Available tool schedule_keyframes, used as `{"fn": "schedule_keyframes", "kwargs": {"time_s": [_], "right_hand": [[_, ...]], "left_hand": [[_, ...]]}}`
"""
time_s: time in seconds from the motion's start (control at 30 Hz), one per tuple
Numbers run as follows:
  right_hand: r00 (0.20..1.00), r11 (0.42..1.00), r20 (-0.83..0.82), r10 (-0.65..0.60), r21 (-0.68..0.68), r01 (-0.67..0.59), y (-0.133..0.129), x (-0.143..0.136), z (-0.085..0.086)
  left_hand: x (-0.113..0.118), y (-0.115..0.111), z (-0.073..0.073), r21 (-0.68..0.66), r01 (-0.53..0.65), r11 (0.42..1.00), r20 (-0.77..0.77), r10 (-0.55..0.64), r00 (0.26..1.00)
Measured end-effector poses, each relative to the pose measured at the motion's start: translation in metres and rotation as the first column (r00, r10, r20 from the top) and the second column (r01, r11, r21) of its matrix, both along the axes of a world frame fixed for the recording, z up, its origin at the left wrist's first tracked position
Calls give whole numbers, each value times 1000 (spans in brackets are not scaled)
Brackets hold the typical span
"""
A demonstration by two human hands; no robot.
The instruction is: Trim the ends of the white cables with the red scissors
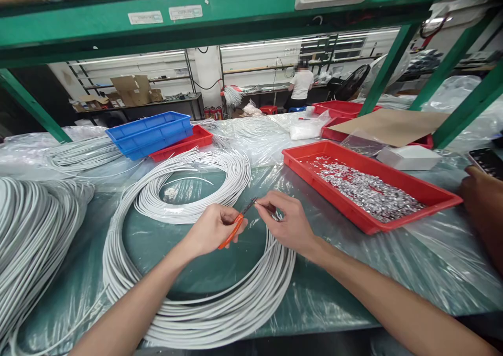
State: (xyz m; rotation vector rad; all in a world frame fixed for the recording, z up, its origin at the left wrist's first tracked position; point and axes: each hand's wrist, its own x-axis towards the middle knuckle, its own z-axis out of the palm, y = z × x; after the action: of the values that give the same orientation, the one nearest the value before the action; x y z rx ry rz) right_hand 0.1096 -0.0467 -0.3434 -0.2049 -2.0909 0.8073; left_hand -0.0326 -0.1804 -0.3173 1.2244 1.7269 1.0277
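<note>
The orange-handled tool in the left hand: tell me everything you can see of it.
The orange-handled tool looks like small snips or scissors: orange handles, seemingly plastic, and short dark blades, seemingly metal. The left hand grips the handles, hiding most of them. It slants up and right, blade tips meeting a thin wire end pinched by the right hand, above the white cable coil.

A large cable coil (196,298) lies on the surface (353,288) at the near middle, with a smaller coil (196,188) behind it and another bundle (31,235) to the left. Both hands meet above the large coil, the left hand (214,227) holding scissors (236,225), the right hand (288,222) just beside. A tray (369,188) of small parts (365,188) sits to the right; stacked trays (157,133) stand behind the coils.
</note>
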Motion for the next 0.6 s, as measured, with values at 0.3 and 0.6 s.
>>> {"fn": "schedule_keyframes", "kwargs": {"time_s": [0.3, 0.6], "right_hand": [[997, 987, 24, 79, -140, -75, 1, -5, -10], [918, 749, -39, 394, -565, -345, 7, -7, -5]], "left_hand": [[-2, 2, -5, 76, 6, 997, -45, -2, 999], [-3, 0, -7, 108, 60, 992, -57, -54, 997]]}}
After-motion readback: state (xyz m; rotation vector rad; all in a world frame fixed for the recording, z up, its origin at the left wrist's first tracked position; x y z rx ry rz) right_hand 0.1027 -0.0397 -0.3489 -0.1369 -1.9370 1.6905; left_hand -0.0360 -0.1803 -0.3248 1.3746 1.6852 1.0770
